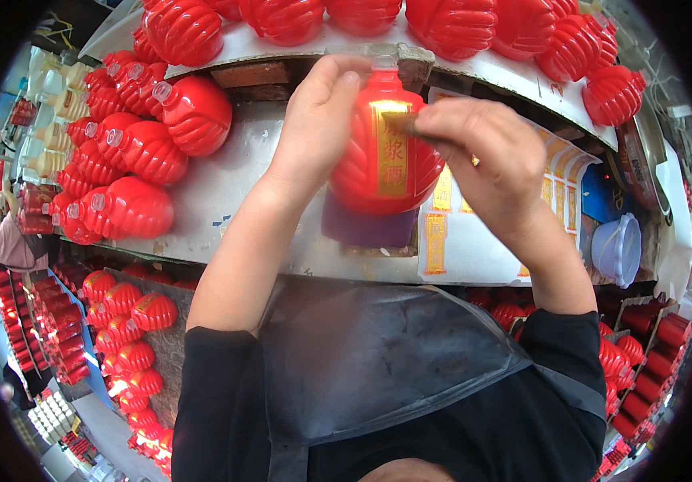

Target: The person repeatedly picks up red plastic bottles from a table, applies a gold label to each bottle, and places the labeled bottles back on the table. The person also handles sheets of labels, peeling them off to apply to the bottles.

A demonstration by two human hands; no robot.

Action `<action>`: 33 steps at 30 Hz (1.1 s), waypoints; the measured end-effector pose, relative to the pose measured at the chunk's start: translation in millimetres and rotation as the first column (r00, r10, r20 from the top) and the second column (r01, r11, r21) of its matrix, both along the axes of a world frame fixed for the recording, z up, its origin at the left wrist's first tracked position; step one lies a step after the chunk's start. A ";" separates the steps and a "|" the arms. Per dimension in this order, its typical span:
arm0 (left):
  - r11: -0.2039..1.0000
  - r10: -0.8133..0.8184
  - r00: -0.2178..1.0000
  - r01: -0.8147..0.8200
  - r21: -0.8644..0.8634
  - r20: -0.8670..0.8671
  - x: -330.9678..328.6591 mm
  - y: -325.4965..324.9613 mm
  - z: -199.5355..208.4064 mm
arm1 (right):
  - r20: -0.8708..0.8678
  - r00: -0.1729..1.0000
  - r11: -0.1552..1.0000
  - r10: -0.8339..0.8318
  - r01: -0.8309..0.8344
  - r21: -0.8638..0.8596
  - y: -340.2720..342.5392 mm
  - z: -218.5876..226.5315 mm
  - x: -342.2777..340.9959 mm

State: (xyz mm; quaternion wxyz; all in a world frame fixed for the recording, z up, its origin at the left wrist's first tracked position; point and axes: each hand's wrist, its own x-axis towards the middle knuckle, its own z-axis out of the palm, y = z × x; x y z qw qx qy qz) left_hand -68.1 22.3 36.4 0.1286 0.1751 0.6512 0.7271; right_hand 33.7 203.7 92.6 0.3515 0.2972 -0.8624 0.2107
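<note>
A glossy red, ribbed bottle [349, 170] with a clear neck stands on or leans over a purple pad [367, 228] in front of me. Down its face runs a gold label strip [394, 165] with red characters. My left hand [323, 108] is closed round the bottle's upper left side, its fingers partly hidden behind. With fingers pinched on a small dark, flat piece [400, 122], my right hand [486, 140] holds it against the upper part of the label. I cannot make out what kind of tool it is.
A sheet of gold labels [457, 261] lies on the table to the right, with a small pale blue bucket [616, 249] beyond it. Red bottles [195, 116] crowd the left side. More red bottles [452, 28] line the back shelf. Another person [20, 239] is far left.
</note>
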 end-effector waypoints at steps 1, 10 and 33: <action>0.997 0.032 0.999 -0.033 -0.072 -0.019 -1.0 -0.2 -1.6 | 0.028 0.999 0.998 0.045 -0.046 0.030 -1.2 -1.8 1.5; 0.997 0.034 0.998 -0.038 -0.071 -0.054 11.9 -9.5 -14.1 | 0.204 0.967 0.960 -0.150 0.192 -0.202 -3.7 -18.3 30.6; 0.976 0.062 0.929 -0.132 -0.171 -0.366 42.6 -21.9 -39.1 | 0.588 0.807 0.992 -0.065 0.115 -0.049 16.6 20.5 -76.2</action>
